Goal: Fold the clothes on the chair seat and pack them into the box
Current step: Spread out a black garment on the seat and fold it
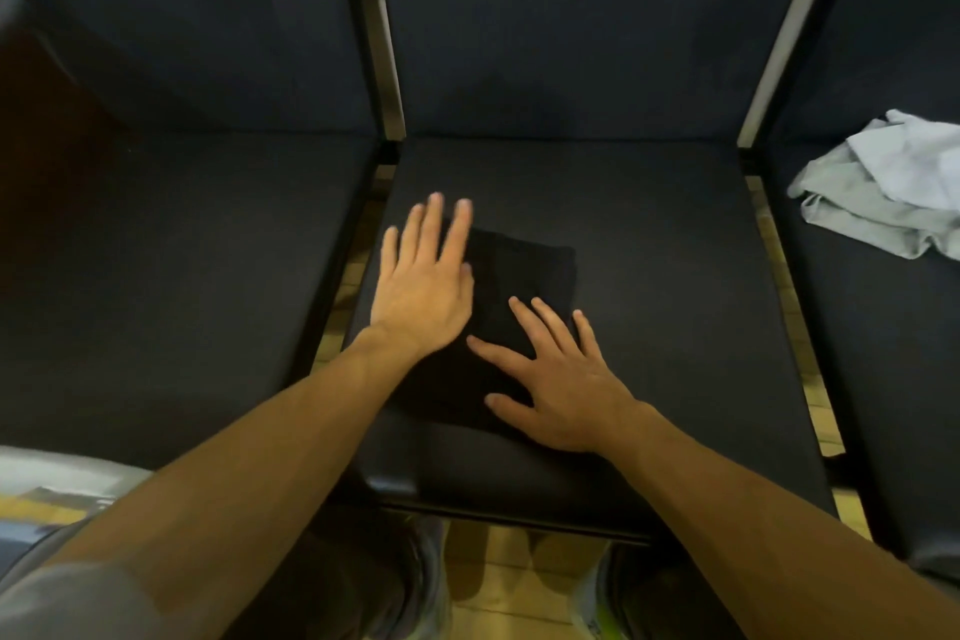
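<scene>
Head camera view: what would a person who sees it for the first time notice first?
First, the two bare hands lying flat on a folded black garment on the middle chair seat: the left hand on its left edge, the right hand on its near part. Next, a crumpled pale cloth on the seat at the right.

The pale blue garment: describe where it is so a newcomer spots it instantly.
Three dark upholstered chair seats stand in a row; both hands press a folded black cloth on the middle seat. On the right-hand seat lies the pale blue garment, crumpled and unfolded, the only light fabric there.
</scene>
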Tool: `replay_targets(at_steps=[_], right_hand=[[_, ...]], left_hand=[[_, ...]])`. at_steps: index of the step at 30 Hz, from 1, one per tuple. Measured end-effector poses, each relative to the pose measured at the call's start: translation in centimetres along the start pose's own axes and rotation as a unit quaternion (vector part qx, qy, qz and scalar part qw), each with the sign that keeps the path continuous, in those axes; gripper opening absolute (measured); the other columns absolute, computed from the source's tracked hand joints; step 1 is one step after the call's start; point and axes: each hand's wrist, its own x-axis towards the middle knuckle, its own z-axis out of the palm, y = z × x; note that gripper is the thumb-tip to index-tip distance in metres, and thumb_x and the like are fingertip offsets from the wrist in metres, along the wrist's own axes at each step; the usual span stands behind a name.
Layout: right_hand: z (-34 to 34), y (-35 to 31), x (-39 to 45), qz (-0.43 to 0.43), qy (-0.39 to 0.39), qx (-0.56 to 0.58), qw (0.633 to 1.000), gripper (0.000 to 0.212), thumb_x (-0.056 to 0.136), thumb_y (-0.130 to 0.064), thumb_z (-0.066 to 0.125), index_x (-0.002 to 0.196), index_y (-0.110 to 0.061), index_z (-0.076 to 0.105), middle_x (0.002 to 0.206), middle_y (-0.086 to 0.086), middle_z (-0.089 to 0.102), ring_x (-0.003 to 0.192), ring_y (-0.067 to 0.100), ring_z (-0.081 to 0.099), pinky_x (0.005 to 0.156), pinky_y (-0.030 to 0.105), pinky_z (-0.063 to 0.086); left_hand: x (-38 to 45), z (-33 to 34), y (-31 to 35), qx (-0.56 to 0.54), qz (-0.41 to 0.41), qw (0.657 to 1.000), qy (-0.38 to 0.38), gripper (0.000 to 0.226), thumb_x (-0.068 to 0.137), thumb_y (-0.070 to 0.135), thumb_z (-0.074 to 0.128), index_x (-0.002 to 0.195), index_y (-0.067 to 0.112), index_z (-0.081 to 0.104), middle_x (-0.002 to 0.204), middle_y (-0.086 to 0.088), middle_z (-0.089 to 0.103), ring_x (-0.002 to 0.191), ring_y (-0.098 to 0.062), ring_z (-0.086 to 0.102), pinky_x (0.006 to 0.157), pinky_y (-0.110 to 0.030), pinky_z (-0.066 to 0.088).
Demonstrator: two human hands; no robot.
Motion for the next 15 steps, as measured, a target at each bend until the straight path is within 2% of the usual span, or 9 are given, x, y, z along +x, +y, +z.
replay_targets(at_steps=[2,4,5,7,9,10,12,13,15], right_hand=[[0.1,-0.1,-0.2,-0.003,0.007,-0.003,1.000,0.065,0.097,-0.069,0.030,0.150,-0.061,-0.006,0.166,0.002,-0.023,0.150,0.024,-0.030,0.118,0.060,-0.016],[0.1,-0.1,-0.8,-0.011,0.011,0.015,1.000,0.065,0.097,-0.068,0.032,0.152,-0.059,-0.001,0.167,0.000,-0.019,0.151,0.023,-0.027,0.120,0.058,-0.013],[0.0,-0.1,-1.1,-0.004,0.024,0.041,0.999,0.065,0.097,-0.067,0.036,0.153,-0.057,0.005,0.168,-0.001,-0.013,0.152,0.021,-0.022,0.121,0.055,-0.011],[-0.2,-0.5,-1.6,0.056,0.108,0.131,0.984,0.061,0.096,-0.062,0.047,0.152,-0.049,0.026,0.165,0.000,0.013,0.153,0.022,0.005,0.124,0.046,0.009],[-0.7,-0.6,-1.8,0.187,0.229,0.217,0.930,0.056,0.094,-0.056,0.056,0.142,-0.031,0.045,0.143,0.003,0.040,0.133,0.024,0.038,0.111,0.041,0.038],[-1.3,-0.6,-1.7,0.246,0.244,0.259,0.902,0.057,0.093,-0.055,0.059,0.137,-0.023,0.046,0.134,0.002,0.045,0.124,0.023,0.046,0.104,0.040,0.044],[-2.4,-0.3,-1.2,0.324,0.197,0.343,0.859,0.063,0.092,-0.057,0.059,0.137,-0.015,0.042,0.126,0.000,0.054,0.115,0.021,0.054,0.097,0.038,0.047],[-2.6,0.0,-0.8,0.350,0.174,0.386,0.836,0.066,0.092,-0.057,0.058,0.139,-0.014,0.040,0.119,-0.001,0.059,0.111,0.020,0.058,0.095,0.037,0.048],[-2.8,0.1,-0.1,0.395,0.161,0.444,0.788,0.070,0.090,-0.060,0.059,0.140,-0.015,0.040,0.106,-0.003,0.064,0.103,0.020,0.063,0.093,0.040,0.051]], left_hand=[[0.8,0.4,0.5,-0.018,0.047,0.998,-0.031,0.061,0.109,0.044,0.023,0.164,0.031,0.002,0.172,-0.004,-0.003,0.159,-0.025,-0.006,0.128,-0.053,0.001],[1.1,1.7,0.3,-0.017,0.011,0.995,-0.101,0.058,0.108,0.050,0.014,0.164,0.033,0.006,0.173,-0.001,-0.002,0.158,-0.022,-0.008,0.128,-0.051,-0.003],[1.2,2.5,0.0,-0.001,0.001,0.994,-0.109,0.059,0.108,0.052,0.013,0.164,0.033,0.006,0.173,-0.001,-0.002,0.158,-0.022,-0.008,0.127,-0.051,-0.003],[1.3,3.2,-0.2,0.001,0.001,0.995,-0.099,0.061,0.107,0.053,0.011,0.164,0.033,0.004,0.173,-0.002,-0.001,0.158,-0.022,-0.007,0.128,-0.050,-0.003],[1.4,3.0,-0.2,-0.085,0.003,0.995,-0.059,0.060,0.108,0.050,0.016,0.164,0.030,0.005,0.172,-0.005,0.002,0.159,-0.022,-0.002,0.128,-0.048,0.001],[1.3,2.6,-0.4,-0.150,-0.011,0.988,-0.016,0.060,0.110,0.047,0.021,0.164,0.027,0.008,0.172,-0.007,0.006,0.159,-0.023,0.002,0.128,-0.047,0.004],[0.9,1.4,-1.1,-0.264,-0.074,0.959,0.067,0.058,0.111,0.042,0.027,0.164,0.020,0.016,0.171,-0.008,0.013,0.158,-0.022,0.010,0.129,-0.044,0.009],[0.6,0.7,-1.5,-0.310,-0.121,0.939,0.084,0.058,0.111,0.043,0.026,0.164,0.019,0.017,0.171,-0.005,0.013,0.158,-0.019,0.009,0.129,-0.041,0.009],[-0.3,-0.7,-2.2,-0.377,-0.211,0.900,0.059,0.059,0.111,0.047,0.020,0.164,0.020,0.014,0.172,0.002,0.011,0.157,-0.011,0.004,0.129,-0.037,0.004]])
